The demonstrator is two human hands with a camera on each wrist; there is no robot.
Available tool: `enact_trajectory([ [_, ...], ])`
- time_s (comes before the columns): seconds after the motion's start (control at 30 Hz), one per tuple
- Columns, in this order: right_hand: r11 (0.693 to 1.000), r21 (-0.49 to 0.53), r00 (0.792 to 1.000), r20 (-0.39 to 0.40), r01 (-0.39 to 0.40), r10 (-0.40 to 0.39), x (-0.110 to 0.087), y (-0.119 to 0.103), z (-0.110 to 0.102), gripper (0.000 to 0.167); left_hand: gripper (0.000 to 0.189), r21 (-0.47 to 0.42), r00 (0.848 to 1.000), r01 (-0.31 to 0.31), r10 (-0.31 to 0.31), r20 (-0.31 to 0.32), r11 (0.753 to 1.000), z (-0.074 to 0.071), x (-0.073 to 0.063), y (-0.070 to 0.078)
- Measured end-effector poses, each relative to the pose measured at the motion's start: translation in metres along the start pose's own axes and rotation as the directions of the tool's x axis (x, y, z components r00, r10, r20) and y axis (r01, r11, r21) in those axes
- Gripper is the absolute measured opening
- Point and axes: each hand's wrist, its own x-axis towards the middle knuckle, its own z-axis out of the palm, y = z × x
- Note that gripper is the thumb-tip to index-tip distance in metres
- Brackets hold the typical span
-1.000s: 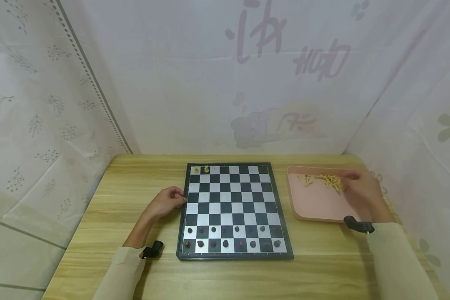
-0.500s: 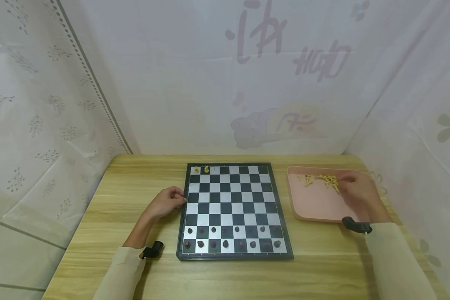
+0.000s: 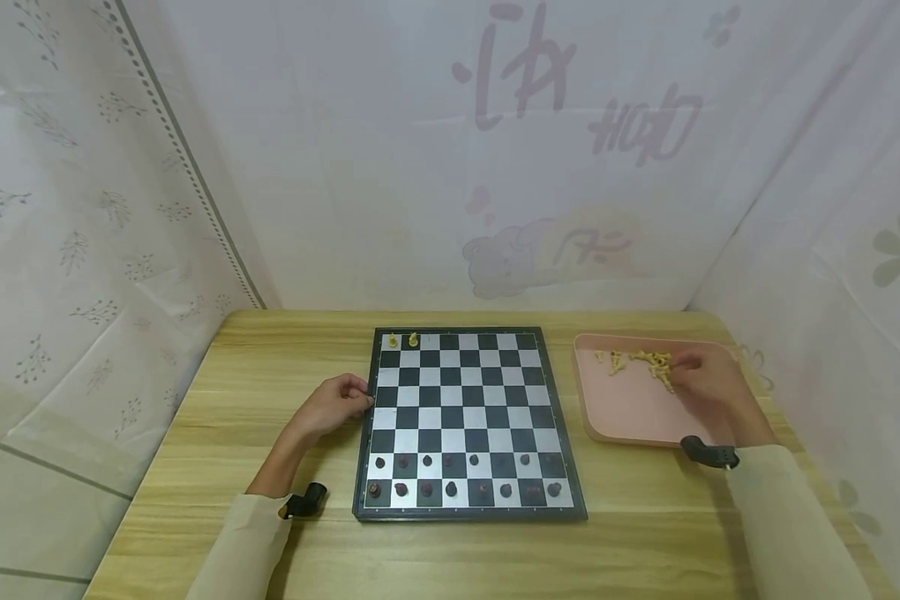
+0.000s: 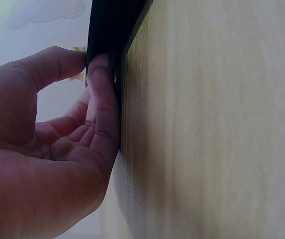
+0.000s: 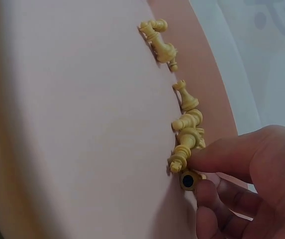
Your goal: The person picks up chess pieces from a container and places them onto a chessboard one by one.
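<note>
At the left edge of the chessboard [image 3: 452, 397], my left hand [image 3: 335, 403] grips the rim. Its thumb is on the top side and its fingers are at the lower edge in the left wrist view. Over the right side of the pink tray [image 3: 637, 417] reaches my right hand [image 3: 712, 379]. In the right wrist view its thumb and index finger pinch a cream chess piece [image 5: 188, 180] whose dark base faces the camera. A crowned cream piece [image 5: 178, 160] lies right at the thumb. Further cream pieces [image 5: 185, 97] lie along the tray's far wall.
Two cream pieces [image 3: 413, 340] stand at the board's far left corner. Dark pieces [image 3: 452, 489] fill the two nearest rows. The wooden table [image 3: 465, 558] ends at a patterned cloth wall [image 3: 382, 208] behind.
My right hand has moved slightly left in the tray, and the cream pieces nearest its fingers have shifted left. My left hand stays at the board's edge.
</note>
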Motion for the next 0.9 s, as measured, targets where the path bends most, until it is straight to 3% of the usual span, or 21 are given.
enact_trajectory([
  [0.9,0.999,0.0,0.999,0.0,-0.046,0.046,-0.0035,-0.0025,0.0011,0.029,0.021,-0.019,1.0,0.008,-0.008,0.002,1.0,-0.001,-0.0017,0.0002],
])
